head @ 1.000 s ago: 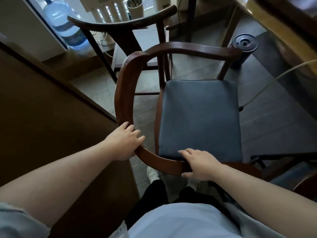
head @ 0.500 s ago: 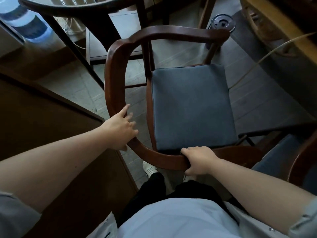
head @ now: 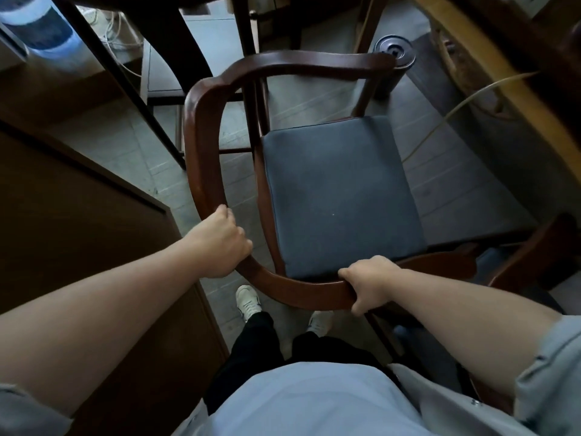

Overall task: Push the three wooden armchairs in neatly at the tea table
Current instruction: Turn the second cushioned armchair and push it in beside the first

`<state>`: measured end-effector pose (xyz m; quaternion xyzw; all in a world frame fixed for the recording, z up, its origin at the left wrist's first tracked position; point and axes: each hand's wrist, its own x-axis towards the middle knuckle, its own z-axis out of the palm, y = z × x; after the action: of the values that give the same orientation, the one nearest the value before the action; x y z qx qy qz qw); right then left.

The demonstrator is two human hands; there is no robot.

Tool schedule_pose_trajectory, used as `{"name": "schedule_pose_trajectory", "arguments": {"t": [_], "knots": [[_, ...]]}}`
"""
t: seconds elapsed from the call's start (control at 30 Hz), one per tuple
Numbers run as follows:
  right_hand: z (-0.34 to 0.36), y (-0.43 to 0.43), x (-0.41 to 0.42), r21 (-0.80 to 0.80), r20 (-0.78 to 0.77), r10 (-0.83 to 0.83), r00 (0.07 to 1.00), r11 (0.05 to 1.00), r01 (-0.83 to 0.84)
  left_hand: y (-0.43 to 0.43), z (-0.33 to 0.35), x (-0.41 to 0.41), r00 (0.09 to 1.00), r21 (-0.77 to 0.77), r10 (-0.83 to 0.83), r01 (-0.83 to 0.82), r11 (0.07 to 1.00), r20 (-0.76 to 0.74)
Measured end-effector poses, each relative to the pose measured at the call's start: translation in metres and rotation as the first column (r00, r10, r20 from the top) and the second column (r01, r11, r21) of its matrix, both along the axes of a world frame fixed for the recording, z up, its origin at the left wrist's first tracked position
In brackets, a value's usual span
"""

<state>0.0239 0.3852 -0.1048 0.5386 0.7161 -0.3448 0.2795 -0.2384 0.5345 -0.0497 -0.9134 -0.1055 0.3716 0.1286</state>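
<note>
Our left hand [head: 221, 242] gripped the curved back rail of the wooden armchair [head: 201, 146], fingers wrapped shut around it; our right hand [head: 371, 283] clasped the same rail nearer the middle. The chair, with its blue cushion [head: 339, 196], stood on the floor just short of the surface's [head: 503, 73] edge.
</note>
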Motion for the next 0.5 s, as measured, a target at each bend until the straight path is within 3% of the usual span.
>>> {"name": "schedule_pose_trajectory", "arguments": {"t": [0.2, 0.5], "knots": [[0.004, -0.03, 0.056, -0.115, 0.063, -0.011, 0.998, 0.993, 0.019, -0.056, 0.0, 0.045, 0.999, -0.064, 0.006, -0.003, 0.998, 0.051], [-0.003, -0.062, 0.101, -0.132, 0.109, 0.005, 0.994, 0.991, 0.009, -0.106, -0.002, 0.08, 0.997, -0.078, 0.058, -0.054, 0.996, 0.05]]}}
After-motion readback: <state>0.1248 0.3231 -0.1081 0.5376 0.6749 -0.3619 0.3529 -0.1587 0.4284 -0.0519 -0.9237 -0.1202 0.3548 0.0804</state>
